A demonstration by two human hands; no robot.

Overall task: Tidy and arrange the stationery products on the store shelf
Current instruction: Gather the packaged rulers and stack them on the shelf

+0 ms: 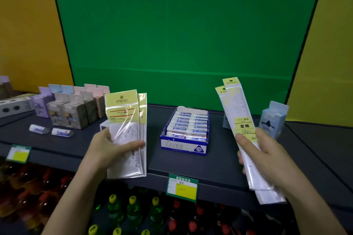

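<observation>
My left hand [112,149] grips a small stack of wide clear packets with yellow headers [125,114], held upright over the dark shelf [219,150]. My right hand [265,154] grips two long narrow ruler packets [238,120] with yellow labels, tilted slightly left above the shelf's right part. Between the hands stands a blue and white open box of erasers [184,131], filled with several rows.
At the back left stand several small pastel boxes [72,108]. Two loose erasers [51,131] lie in front of them. A light blue box [273,118] stands at the right. Price tags [182,187] hang on the shelf edge; bottles [131,210] fill the lower shelf.
</observation>
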